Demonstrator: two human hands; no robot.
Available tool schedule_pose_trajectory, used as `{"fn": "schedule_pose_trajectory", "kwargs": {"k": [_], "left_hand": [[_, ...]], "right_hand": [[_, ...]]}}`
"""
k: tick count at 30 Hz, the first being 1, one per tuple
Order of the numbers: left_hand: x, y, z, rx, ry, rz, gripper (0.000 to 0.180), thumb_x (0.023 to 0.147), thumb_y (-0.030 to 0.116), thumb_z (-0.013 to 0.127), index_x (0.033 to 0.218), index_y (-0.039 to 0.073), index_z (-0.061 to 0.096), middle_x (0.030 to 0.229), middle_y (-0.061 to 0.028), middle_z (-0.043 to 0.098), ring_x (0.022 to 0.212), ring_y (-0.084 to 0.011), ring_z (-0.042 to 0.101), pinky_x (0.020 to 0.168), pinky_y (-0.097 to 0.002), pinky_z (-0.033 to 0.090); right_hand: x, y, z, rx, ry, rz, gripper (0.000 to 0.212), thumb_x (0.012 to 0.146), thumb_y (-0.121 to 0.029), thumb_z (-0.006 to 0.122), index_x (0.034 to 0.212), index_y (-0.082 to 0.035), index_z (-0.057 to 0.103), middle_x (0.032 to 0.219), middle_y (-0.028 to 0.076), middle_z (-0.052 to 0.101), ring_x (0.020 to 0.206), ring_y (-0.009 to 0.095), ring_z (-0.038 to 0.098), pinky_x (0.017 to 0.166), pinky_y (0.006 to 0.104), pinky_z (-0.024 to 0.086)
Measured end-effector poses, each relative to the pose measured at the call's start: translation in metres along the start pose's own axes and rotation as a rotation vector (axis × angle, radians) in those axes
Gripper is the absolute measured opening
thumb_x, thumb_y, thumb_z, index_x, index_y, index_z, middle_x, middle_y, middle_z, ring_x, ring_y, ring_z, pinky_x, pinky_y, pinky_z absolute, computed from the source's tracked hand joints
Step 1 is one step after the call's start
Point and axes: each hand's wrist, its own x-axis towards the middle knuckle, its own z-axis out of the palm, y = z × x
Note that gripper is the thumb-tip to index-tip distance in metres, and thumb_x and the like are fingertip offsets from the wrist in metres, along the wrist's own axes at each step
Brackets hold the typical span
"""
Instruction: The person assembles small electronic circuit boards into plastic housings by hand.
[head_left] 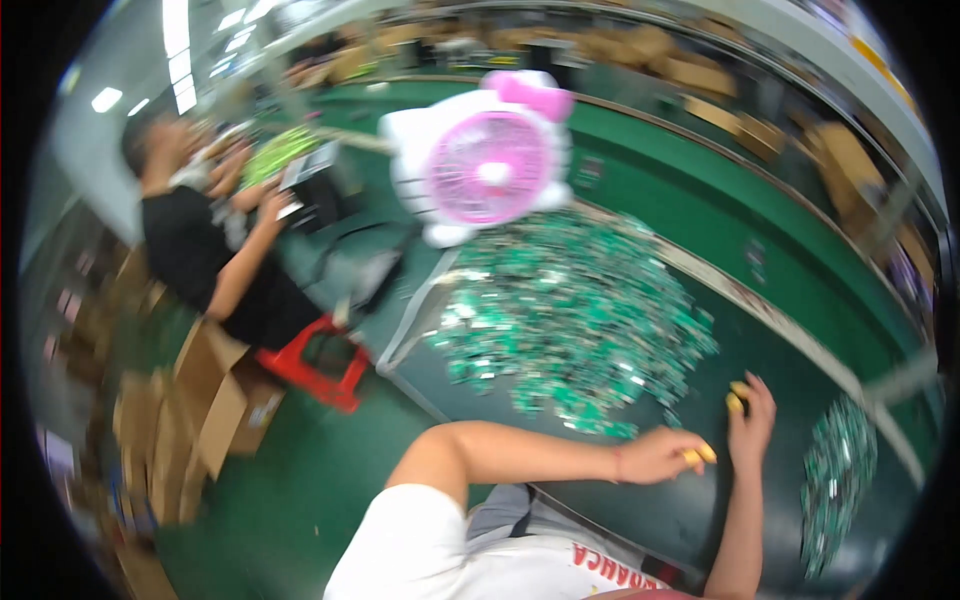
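Observation:
My left hand (662, 456) reaches in from the left above the dark table, its fingers curled together. Yellow finger covers show at its fingertips. Opposite it, my right hand (752, 424) is raised with thumb and forefinger drawn close, also with yellow tips, and another finger pointing up. I cannot make out anything in either pinch. Just beyond my left hand spreads a large heap of small green circuit boards (580, 315). A smaller pile of similar boards (838, 485) lies to the right of my right hand.
A white and pink cat-shaped fan (490, 165) stands behind the big heap. At left, a person in black (190, 240) handles things near a red stool (318, 362). Cardboard boxes (215, 390) stand on the floor. More cartons (700, 75) fill a shelf behind the green partition (690, 170).

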Motion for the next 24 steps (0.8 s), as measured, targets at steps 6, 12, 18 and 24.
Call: {"fn": "schedule_pose_trajectory", "kwargs": {"k": [6,12,18,24], "left_hand": [[-0.014,-0.010,-0.017,-0.001,0.033,-0.035,0.029,0.088,0.002,0.043,0.114,0.006,0.056,0.096,-0.0036,0.062,0.067,-0.0068,0.053,0.059,-0.0194,0.046],[-0.009,-0.002,-0.002,0.018,0.057,-0.013,0.034,0.079,-0.009,0.037,0.108,-0.003,0.056,0.092,-0.0092,0.062,0.061,-0.0076,0.052,0.059,-0.0189,0.044],[-0.007,-0.005,0.001,0.010,0.049,-0.014,0.033,0.079,-0.009,0.037,0.106,-0.004,0.056,0.091,-0.0095,0.062,0.060,-0.0078,0.051,0.057,-0.0187,0.043],[-0.006,-0.005,-0.005,0.028,0.072,-0.002,0.033,0.079,-0.010,0.037,0.104,-0.002,0.058,0.088,-0.0088,0.062,0.058,-0.0076,0.051,0.056,-0.0186,0.042]], "right_hand": [[0.014,-0.009,0.020,0.010,0.036,-0.068,0.021,0.066,-0.012,0.068,0.086,-0.010,0.063,0.107,0.009,0.060,0.104,0.030,0.054,0.088,0.0401,0.043],[-0.003,0.007,0.016,0.052,0.000,0.034,0.021,0.073,-0.016,0.065,0.092,-0.011,0.058,0.119,0.006,0.051,0.120,0.028,0.039,0.096,0.0428,0.031],[-0.007,0.009,0.011,0.017,-0.004,0.038,0.021,0.075,-0.015,0.064,0.094,-0.012,0.058,0.121,0.004,0.050,0.121,0.028,0.039,0.095,0.0421,0.031],[-0.002,0.008,0.016,0.038,-0.011,0.035,0.020,0.075,-0.015,0.063,0.094,-0.012,0.057,0.121,0.004,0.050,0.121,0.028,0.039,0.095,0.0420,0.032]]}}
